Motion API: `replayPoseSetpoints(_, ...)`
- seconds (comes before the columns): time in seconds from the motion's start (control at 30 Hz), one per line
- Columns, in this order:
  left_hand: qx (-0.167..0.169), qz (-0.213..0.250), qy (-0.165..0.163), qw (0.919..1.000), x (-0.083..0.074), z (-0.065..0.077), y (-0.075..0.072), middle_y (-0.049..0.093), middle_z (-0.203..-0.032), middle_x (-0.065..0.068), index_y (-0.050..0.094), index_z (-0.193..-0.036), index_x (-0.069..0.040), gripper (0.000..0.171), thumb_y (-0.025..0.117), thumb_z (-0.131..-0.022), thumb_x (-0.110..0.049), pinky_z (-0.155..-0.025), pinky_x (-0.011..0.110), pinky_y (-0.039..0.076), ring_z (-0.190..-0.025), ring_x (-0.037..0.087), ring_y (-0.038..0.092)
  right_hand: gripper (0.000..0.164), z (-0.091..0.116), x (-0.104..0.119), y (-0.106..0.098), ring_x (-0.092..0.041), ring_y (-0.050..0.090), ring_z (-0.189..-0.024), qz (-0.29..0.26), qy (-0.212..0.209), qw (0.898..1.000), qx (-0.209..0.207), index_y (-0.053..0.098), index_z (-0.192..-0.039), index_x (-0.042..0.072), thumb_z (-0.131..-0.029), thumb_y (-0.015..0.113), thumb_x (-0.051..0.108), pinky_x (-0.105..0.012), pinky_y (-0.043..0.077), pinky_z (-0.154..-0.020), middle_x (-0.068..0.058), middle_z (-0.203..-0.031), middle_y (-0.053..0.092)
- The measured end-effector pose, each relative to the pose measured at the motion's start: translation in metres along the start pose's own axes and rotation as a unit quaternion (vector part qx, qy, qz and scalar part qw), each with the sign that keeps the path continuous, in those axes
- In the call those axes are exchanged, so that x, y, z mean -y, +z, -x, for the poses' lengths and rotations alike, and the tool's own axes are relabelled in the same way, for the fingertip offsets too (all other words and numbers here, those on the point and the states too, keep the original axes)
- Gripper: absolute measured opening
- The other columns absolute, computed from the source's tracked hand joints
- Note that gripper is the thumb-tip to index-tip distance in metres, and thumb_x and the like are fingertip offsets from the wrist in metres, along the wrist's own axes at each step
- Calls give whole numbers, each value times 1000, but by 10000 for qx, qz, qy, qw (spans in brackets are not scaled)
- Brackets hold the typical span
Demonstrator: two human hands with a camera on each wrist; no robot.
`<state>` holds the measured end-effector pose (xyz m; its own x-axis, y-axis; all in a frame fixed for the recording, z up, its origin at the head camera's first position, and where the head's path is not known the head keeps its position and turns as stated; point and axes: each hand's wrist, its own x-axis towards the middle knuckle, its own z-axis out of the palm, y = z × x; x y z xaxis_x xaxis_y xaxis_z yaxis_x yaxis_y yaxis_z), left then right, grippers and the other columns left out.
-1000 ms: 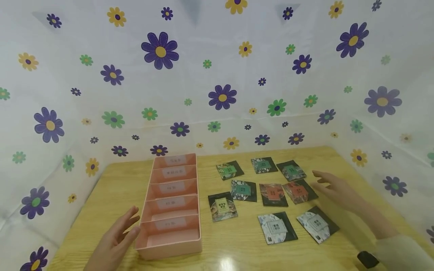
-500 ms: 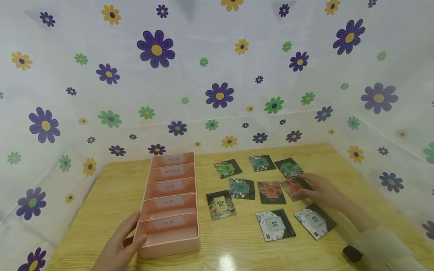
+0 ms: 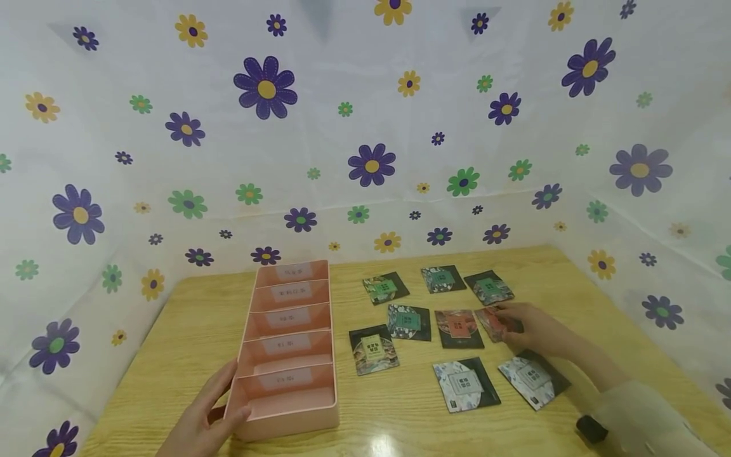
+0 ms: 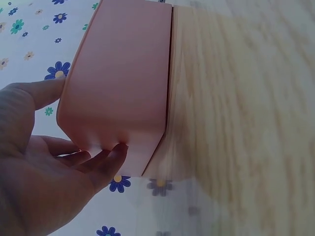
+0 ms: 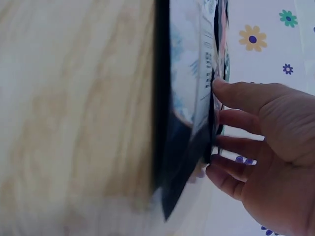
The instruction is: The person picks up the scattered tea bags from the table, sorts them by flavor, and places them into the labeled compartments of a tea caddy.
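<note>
A pink divided box with labelled compartments stands left of centre. My left hand grips its near left corner, thumb at the rim; the left wrist view shows the fingers curled against the box's wall. On the right, my right hand holds a red-labelled sachet by its right part, fingers on the far side and thumb nearer me. That sachet is partly covered by the hand. A white-patterned sachet fills the foreground of the right wrist view.
Another red-labelled sachet lies just left of the held one. Two white-patterned sachets lie nearer me. Several green-labelled ones lie farther back, and a yellow-labelled sachet is beside the box. A flowered cloth encloses the wooden table.
My left hand has moved right onto the box's corner and taken hold of it. My right hand has come left and down onto the red-labelled sachet and grasped it.
</note>
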<state>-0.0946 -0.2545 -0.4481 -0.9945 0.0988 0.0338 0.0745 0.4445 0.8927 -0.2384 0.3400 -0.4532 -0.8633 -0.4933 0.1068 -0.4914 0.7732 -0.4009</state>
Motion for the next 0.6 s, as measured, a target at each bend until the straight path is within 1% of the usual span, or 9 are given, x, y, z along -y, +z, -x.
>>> replayPoseSetpoints(0.03, 39, -28, -99, 9999, -1, 0, 0, 27, -165, 20, 29, -163, -6, 77, 71, -100, -21, -88, 26, 54, -143, 20, 39, 40, 0, -1, 0, -45, 62, -111, 110, 7, 9999, 12, 70, -123, -9, -90, 79, 12, -54, 53, -86, -29, -127, 64)
replayPoseSetpoints(0.1, 118, -51, -267, 9996, -3, 0, -1, 24, -167, 19, 27, -165, -9, 80, 71, -100, -25, -88, 26, 53, -144, 39, 33, 35, -1, -2, -1, -33, 64, -99, 302, 25, 9995, 14, 73, -118, -6, -90, 80, 15, -47, 51, -79, -19, -116, 69)
replayPoseSetpoints(0.13, 142, -53, -279, 9995, -3, 0, -2, 23, -168, 18, 27, -165, -10, 80, 72, -100, -25, -88, 26, 53, -145, 40, 32, 34, -1, -2, -1, -27, 62, -91, 371, 54, 9993, 16, 74, -115, -5, -90, 81, 17, -44, 50, -75, -13, -107, 70)
replayPoseSetpoints(0.2, 196, -38, -311, 9993, -3, 0, -2, 22, -168, 17, 26, -165, -12, 81, 72, -100, -24, -88, 26, 53, -145, 39, 32, 32, -1, -2, -3, -18, 52, -78, 496, 144, 9987, 4, 75, -108, -4, -89, 82, 21, -37, 44, -68, -2, -89, 64)
replayPoseSetpoints(0.27, 214, -23, -324, 9992, -3, 0, -3, 22, -169, 16, 27, -165, -13, 80, 72, -100, -24, -88, 27, 54, -144, 36, 33, 26, -2, -2, -3, -14, 46, -71, 487, 257, 9985, -9, 74, -99, -2, -88, 83, 20, -33, 38, -63, 2, -78, 57)
replayPoseSetpoints(0.33, 252, -3, -334, 9991, -3, 0, -4, 21, -169, 16, 27, -165, -12, 80, 72, -100, -23, -88, 27, 54, -144, 36, 33, 26, -4, -3, -4, -14, 44, -69, 421, 363, 9985, -4, 71, -95, -2, -86, 84, 19, -32, 37, -61, 2, -76, 54)
replayPoseSetpoints(0.43, 323, -8, -357, 9988, -3, 0, -5, 20, -169, 16, 26, -165, -12, 81, 72, -100, -23, -88, 27, 54, -144, 39, 32, 29, -5, -4, -5, -14, 50, -73, 340, 511, 9981, 50, 69, -94, -2, -84, 86, 19, -33, 44, -64, -1, -81, 61)
replayPoseSetpoints(0.53, 417, 8, -355, 9985, -4, -1, -5, 18, -169, 17, 24, -166, -12, 82, 71, -100, -23, -88, 27, 54, -146, 42, 29, 36, -6, -5, -6, -17, 52, -79, 368, 472, 9982, 54, 70, -99, -4, -82, 88, 22, -37, 46, -68, -3, -88, 63)
replayPoseSetpoints(0.6, 465, 21, -342, 9983, -5, -1, -5, 17, -170, 17, 23, -166, -12, 82, 71, -100, -22, -88, 27, 54, -146, 43, 27, 41, -6, -5, -7, -18, 50, -79, 406, 403, 9984, 3, 71, -104, -4, -80, 90, 23, -37, 44, -68, -2, -88, 61)
